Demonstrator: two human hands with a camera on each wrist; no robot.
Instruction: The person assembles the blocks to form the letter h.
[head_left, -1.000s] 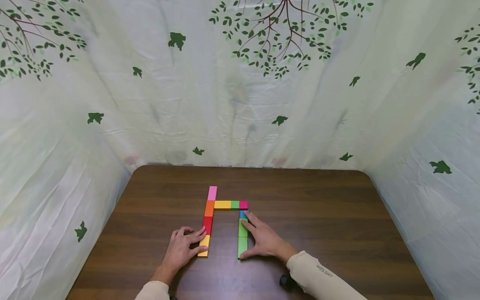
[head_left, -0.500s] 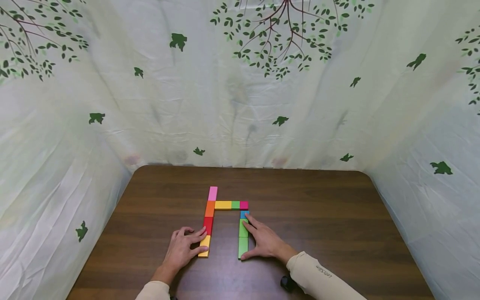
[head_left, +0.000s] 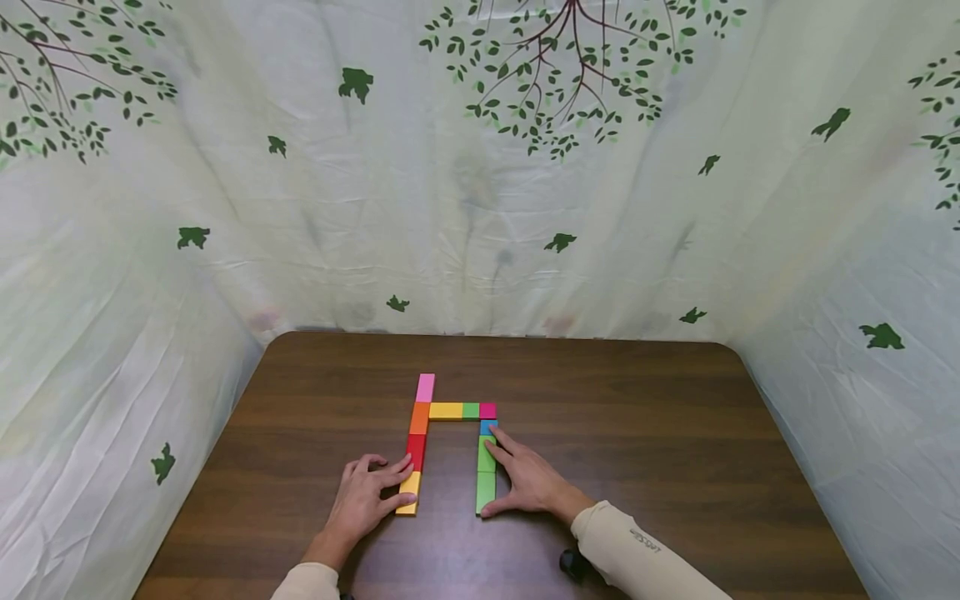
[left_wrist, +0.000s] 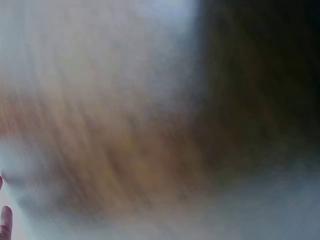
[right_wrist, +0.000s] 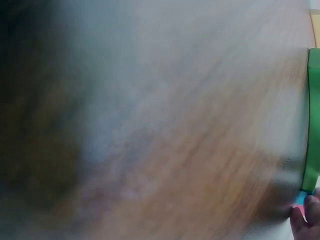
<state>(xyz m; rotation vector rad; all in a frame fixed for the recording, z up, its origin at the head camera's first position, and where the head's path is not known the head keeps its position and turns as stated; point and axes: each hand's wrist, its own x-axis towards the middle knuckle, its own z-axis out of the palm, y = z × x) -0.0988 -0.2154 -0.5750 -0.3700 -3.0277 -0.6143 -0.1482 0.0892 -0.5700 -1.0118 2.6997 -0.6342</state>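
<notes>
Coloured wooden blocks lie end to end on the table in a chair-like outline. The left column runs from a pink block [head_left: 425,387] through an orange block [head_left: 419,418] and a red block [head_left: 416,450] to a yellow block [head_left: 408,493]. My left hand [head_left: 362,498] touches the red and yellow blocks with its fingertips and thumb. A yellow, a small green and a crimson block [head_left: 487,410] form the crossbar. Below the crimson one, a small blue block [head_left: 486,427] tops two green blocks [head_left: 486,486]. My right hand [head_left: 531,479] spans this column, thumb at its near end, a fingertip on blue.
The brown wooden table [head_left: 637,417] has rounded far corners. Behind it and along both sides hangs a pale curtain [head_left: 480,192] printed with leaves and birds. Both wrist views are mostly blurred tabletop.
The blue and green column under my right hand has slid slightly away from me, narrowing its gap to the crimson block. The left hand stays in place.
</notes>
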